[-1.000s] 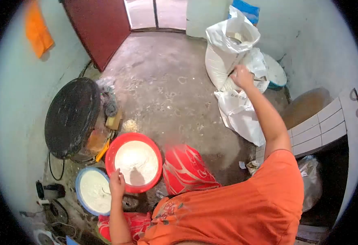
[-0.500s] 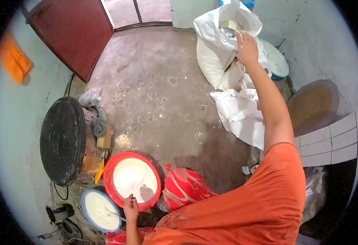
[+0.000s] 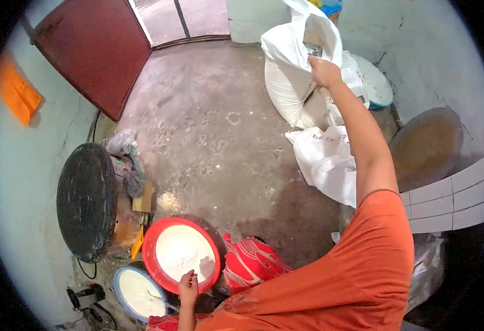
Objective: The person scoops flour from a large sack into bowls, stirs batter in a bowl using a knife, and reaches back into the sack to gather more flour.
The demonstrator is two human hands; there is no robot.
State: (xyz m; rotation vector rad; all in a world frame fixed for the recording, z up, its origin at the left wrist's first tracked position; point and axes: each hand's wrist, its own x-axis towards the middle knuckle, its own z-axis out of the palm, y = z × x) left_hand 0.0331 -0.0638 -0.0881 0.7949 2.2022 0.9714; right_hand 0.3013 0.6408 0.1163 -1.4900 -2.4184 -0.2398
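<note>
My right arm reaches far forward, and my right hand (image 3: 325,71) is closed on the rim of a tall white sack (image 3: 287,71). The sack stands upright with its mouth open. Inside the mouth a shiny metal container (image 3: 313,49) shows in part. Down near my body, my left hand (image 3: 188,288) hovers at the near edge of a red basin (image 3: 148,245) of white flour (image 3: 184,251). Its fingers are curled in, and I see nothing in them. Beside it stands a blue-rimmed basin (image 3: 117,287) of creamy white mix, with a utensil handle (image 3: 167,303) leaning out.
A round black-topped drum (image 3: 86,201) stands at the left. More white sacks (image 3: 330,160) lie at the right, near a lidded tub (image 3: 375,80) and a brown round board (image 3: 426,143). A dark red door (image 3: 93,52) is at the back left. Pale crumbs (image 3: 168,202) lie on the floor.
My right hand has gone from raised, fingers extended, at the sack's mouth to gripping its rim. The sack's mouth has changed shape. My left hand stays by the red basin.
</note>
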